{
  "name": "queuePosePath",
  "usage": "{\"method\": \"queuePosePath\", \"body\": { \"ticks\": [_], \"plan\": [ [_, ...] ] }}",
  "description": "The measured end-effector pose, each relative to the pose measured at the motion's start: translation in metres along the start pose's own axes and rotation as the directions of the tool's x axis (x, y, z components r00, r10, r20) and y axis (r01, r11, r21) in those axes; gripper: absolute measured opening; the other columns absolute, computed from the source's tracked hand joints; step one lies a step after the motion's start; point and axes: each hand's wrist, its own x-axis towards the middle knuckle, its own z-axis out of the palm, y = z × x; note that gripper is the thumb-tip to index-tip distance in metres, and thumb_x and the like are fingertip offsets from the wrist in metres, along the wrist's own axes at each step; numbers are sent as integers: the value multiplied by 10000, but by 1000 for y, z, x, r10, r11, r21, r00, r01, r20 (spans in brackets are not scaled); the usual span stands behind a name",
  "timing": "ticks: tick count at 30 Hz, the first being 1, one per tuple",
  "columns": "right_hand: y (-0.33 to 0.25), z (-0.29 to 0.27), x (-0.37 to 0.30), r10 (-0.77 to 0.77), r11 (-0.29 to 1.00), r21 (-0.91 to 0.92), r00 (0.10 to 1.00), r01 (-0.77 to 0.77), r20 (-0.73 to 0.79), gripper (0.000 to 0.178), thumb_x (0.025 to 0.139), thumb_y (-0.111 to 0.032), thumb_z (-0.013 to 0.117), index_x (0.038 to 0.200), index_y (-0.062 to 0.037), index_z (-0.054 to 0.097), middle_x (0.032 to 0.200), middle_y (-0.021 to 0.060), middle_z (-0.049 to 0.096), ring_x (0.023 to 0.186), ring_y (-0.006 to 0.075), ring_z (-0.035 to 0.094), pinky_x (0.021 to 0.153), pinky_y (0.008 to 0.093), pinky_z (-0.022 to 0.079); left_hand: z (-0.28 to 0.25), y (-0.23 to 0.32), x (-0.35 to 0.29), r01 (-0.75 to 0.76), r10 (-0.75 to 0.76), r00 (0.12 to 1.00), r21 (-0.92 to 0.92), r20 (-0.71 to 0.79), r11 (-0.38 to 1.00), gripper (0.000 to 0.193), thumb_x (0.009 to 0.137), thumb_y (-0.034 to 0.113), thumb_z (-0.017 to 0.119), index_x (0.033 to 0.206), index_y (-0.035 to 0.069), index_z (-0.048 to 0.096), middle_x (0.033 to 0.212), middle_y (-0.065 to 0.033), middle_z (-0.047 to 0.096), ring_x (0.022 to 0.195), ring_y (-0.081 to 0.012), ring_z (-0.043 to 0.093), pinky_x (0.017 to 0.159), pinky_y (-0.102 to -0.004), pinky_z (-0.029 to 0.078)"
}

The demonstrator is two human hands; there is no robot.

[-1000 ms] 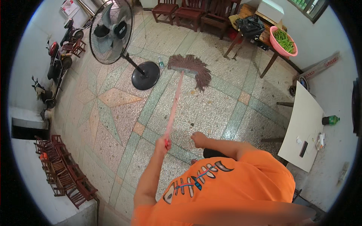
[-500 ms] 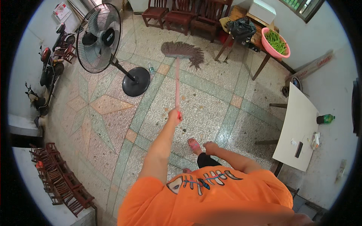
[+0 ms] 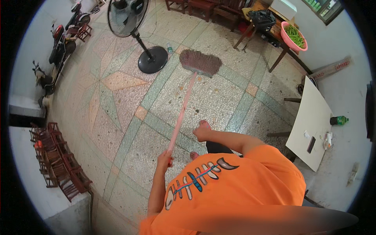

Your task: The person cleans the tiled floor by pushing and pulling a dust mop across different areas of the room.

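Note:
My left hand [image 3: 164,159] is wrapped round the pink handle of a mop [image 3: 183,111], close to the handle's near end. The mop's brown-grey shaggy head [image 3: 201,62] lies flat on the speckled floor ahead of me, a little right of the fan base. My right hand [image 3: 201,133] reaches out in front of my body, to the right of the handle and apart from it. Its fingers are loosely bent, with nothing seen in them. From this view it overlaps my sandalled foot [image 3: 204,124].
A black standing fan [image 3: 153,60] and a small bottle [image 3: 169,47] stand left of the mop head. Wooden chairs [image 3: 201,8] line the back. A pink basin [image 3: 289,39] of green vegetables sits at far right, near a white-topped table [image 3: 307,123]. Scooters [image 3: 58,55] stand left.
My left hand has drawn the mop toward me, and its head has come nearer and turned. My right hand has swung forward and left. The view has shifted.

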Motion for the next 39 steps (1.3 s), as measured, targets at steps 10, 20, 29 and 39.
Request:
{"method": "queuePosePath", "body": {
  "ticks": [10,20,29,39],
  "plan": [
    [-197,63,19,-405,903,116,910,414,-88,316,606,-81,569,917,-35,541,1016,148,474,970,317,477,768,464,394,-74,-140,-229,-309,436,685,309,-584,899,231,789,166,573,903,-35,581,651,-63,558,493,-96,479,448,-207,398],
    [-239,83,36,-378,913,41,805,406,458,259,679,-151,552,924,-84,601,913,129,576,955,290,511,719,472,418,-60,-169,-257,-289,722,32,685,-691,668,159,841,67,478,923,-50,549,680,-77,524,573,-141,479,503,-256,412],
    [-195,60,57,-292,941,226,941,251,172,251,676,-169,573,903,-67,609,871,138,591,853,321,556,735,409,451,-92,-91,-211,-692,667,92,434,-740,577,203,803,-1,468,988,-80,495,640,-97,508,546,-154,471,488,-281,417],
    [-32,9,8,164,927,364,970,-90,-177,266,664,-202,577,878,-48,607,881,150,587,887,313,546,763,422,443,-5,26,-109,-828,830,394,240,-395,507,197,796,-40,450,990,-54,479,685,-119,557,582,-161,534,548,-265,445]
  ]
}}
